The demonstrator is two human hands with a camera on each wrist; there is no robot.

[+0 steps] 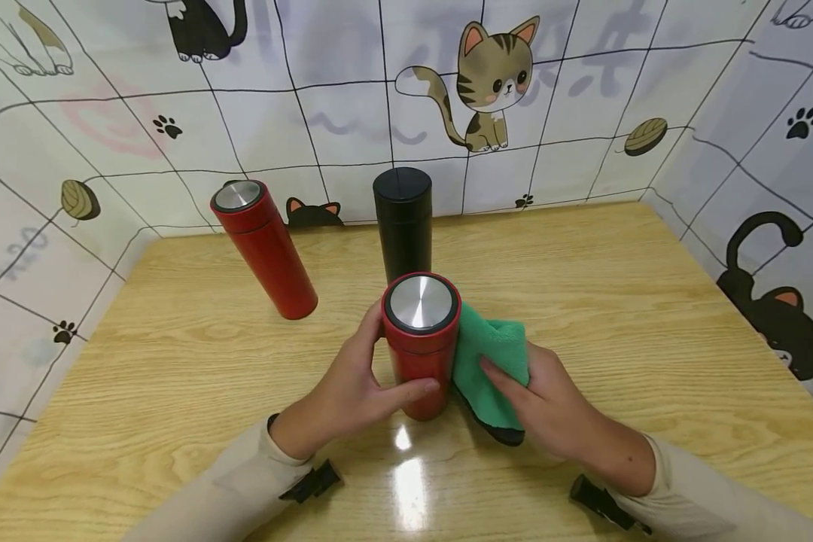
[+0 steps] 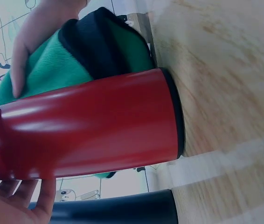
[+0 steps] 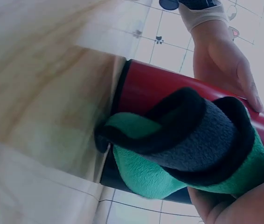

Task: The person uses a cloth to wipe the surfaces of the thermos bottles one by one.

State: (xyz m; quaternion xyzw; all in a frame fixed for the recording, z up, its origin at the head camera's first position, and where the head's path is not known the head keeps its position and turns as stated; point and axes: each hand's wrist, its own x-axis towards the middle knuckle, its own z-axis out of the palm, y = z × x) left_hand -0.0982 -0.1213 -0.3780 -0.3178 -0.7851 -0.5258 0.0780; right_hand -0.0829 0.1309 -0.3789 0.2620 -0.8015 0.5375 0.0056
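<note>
A red thermos flask (image 1: 423, 361) with a shiny steel-topped lid stands upright in front of me. My left hand (image 1: 359, 380) grips its side, thumb across the front and fingers round the back, as the left wrist view also shows. In my right hand (image 1: 555, 399) is a folded green cloth (image 1: 494, 369) with dark edging, held against the flask's right side. The right wrist view shows the cloth (image 3: 141, 172) bunched, its grey-blue face turned out, over the lower part of the red flask (image 3: 155, 88). The flask's black base rim (image 2: 175, 114) is right at the tabletop.
Behind the held flask stands a black flask (image 1: 403, 218), partly hidden by it. Another red flask (image 1: 271, 252) stands at the back left. The wooden table (image 1: 616, 301) is bordered at the back and sides by a white cat-print covering (image 1: 352, 128).
</note>
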